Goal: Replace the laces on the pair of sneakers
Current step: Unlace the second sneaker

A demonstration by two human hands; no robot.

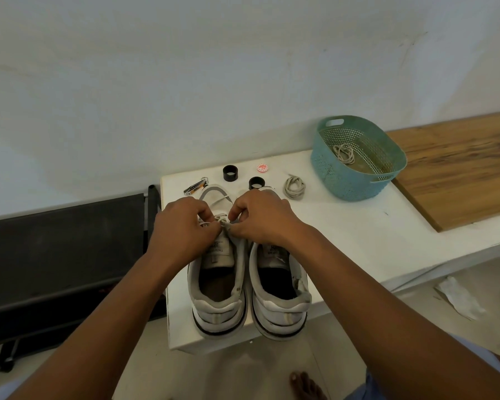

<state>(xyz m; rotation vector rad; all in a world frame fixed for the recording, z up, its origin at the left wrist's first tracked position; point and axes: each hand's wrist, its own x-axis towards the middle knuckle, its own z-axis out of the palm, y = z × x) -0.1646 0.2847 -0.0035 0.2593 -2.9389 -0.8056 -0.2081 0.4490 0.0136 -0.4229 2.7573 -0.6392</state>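
Fingers [211,223] of the left hand [179,226] and those of the right hand [263,219] are curled tight and meeting over the tongue of the left sneaker [218,272], each side pinching a bit of the pale lace [221,219] at the top eyelets; whether it's a knot or a loose end between them I can't tell, it's too small. Both hands sit equally close, nearly knuckle to knuckle. The lace lies right at the fingertips, and the shoe's long axis runs straight away from the person, heel nearest, toe toward the wall, so I'd judge any pull comes out sideways across that line. The right sneaker [279,287] stands just beside its mate, touching, under the right wrist. Farther out on the white bench [358,241] a coiled lace [294,187] waits, near a teal basket [355,180] holding another bundle [344,153]
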